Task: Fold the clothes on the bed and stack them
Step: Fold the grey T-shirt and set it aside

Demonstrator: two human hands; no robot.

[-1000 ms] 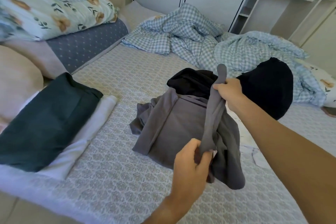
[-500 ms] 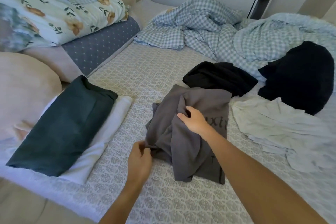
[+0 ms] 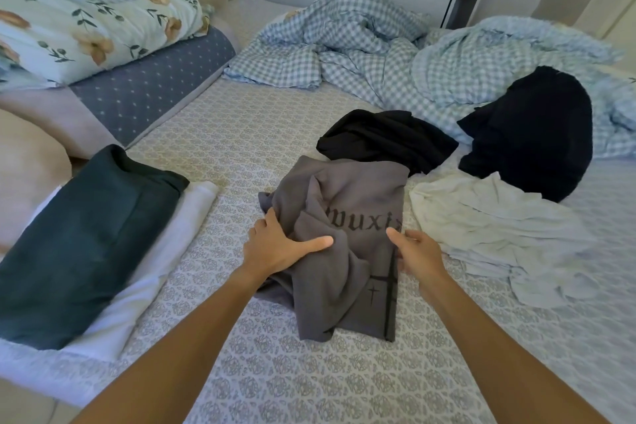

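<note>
A crumpled grey shirt (image 3: 347, 203) with black lettering lies in the middle of the bed (image 3: 309, 372). My left hand (image 3: 280, 248) rests on its left side, thumb stretched out across the cloth. My right hand (image 3: 418, 253) is at the shirt's right edge; its thumb points left and its fingers curl at the hem. To the left lies a folded dark green garment (image 3: 82, 237) on top of a folded white one (image 3: 155, 272). Unfolded pieces lie behind and right: a black garment (image 3: 385, 138), a cream one (image 3: 488, 227) and another black one (image 3: 537, 134).
A rumpled blue checked duvet (image 3: 361, 41) fills the far side of the bed. Pillows, among them a floral one (image 3: 89, 31) and a dotted blue one (image 3: 151, 89), are piled at the left by the headboard. White wardrobes stand behind.
One second ago both hands held a strip of the grey shirt up in the air. The shirt now lies on the bed, with my hands at its left and right sides.
</note>
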